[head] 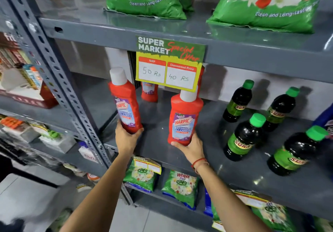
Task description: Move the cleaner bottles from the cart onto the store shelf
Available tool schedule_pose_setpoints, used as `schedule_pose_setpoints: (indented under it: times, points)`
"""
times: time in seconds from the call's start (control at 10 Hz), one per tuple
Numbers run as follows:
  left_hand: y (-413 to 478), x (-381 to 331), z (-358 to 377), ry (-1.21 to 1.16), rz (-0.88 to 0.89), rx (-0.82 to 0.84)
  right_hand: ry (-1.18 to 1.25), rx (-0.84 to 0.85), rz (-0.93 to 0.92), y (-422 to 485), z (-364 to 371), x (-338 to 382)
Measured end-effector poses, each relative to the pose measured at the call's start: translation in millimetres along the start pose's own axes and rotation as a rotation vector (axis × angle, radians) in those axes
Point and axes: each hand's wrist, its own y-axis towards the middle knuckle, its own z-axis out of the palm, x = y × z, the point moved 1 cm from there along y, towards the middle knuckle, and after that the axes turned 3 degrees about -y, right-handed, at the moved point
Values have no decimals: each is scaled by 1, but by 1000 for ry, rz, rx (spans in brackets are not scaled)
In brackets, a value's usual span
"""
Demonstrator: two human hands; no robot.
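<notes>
just left of centre frame, left hand (127, 138) wrapped around the base of a tilted red cleaner bottle (125, 102) above the grey shelf (158, 140). right of it, right hand (191, 148) clamped under a second red bottle (184, 118), lower centre. far right, green-capped dark bottles (245, 138) standing.

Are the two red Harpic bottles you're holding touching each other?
Apart. The head view shows bare grey shelf between the left-hand bottle, tilted in the left hand, and the right-hand bottle, gripped by the right hand.
</notes>
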Motion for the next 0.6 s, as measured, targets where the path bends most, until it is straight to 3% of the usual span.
schedule_pose_setpoints:
  times: [0.4,0.6]
  points:
    - [-3,1,-1,6,-2,1,24,64,27,3,4,13]
    - [-12,8,-1,-6,-18,-14,-27,-22,8,-7,0,7]
